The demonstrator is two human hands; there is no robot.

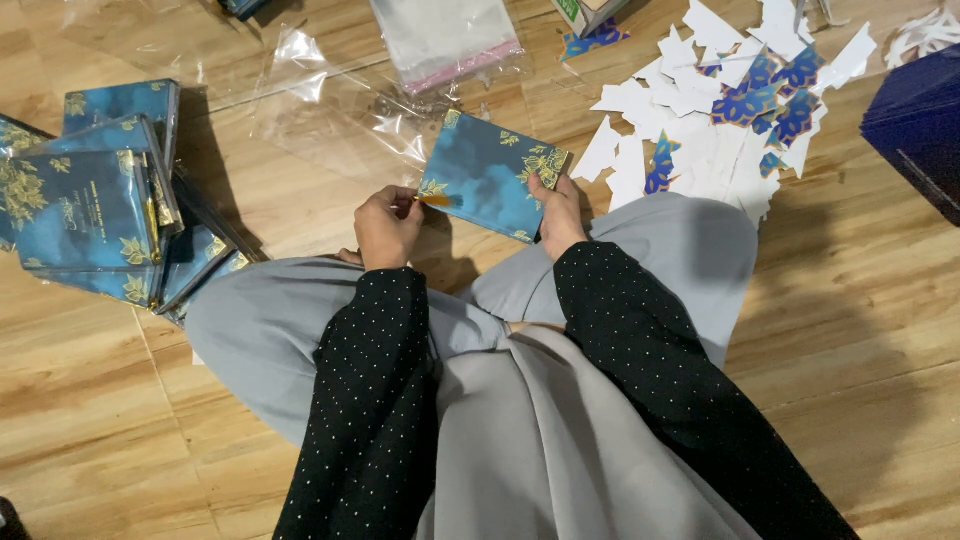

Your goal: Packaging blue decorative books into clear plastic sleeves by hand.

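Left hand [388, 226] pinches a small gold tassel [436, 200] at the edge of a blue, gold-flowered card [490, 172], which the right hand [560, 212] grips above the lap. Left of the card lies a stack of similar blue cards [95, 190]; right of it, paper offcuts [720, 100].

You have a stack of blue cards [95, 215] at left; white paper scraps [700, 110] and clear plastic sleeves [340, 110] lie ahead.

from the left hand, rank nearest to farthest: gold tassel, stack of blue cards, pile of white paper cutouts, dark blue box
1. gold tassel, pinched at the left hand
2. stack of blue cards, on the floor to its left
3. pile of white paper cutouts, upper right, past the right hand
4. dark blue box, at the right edge
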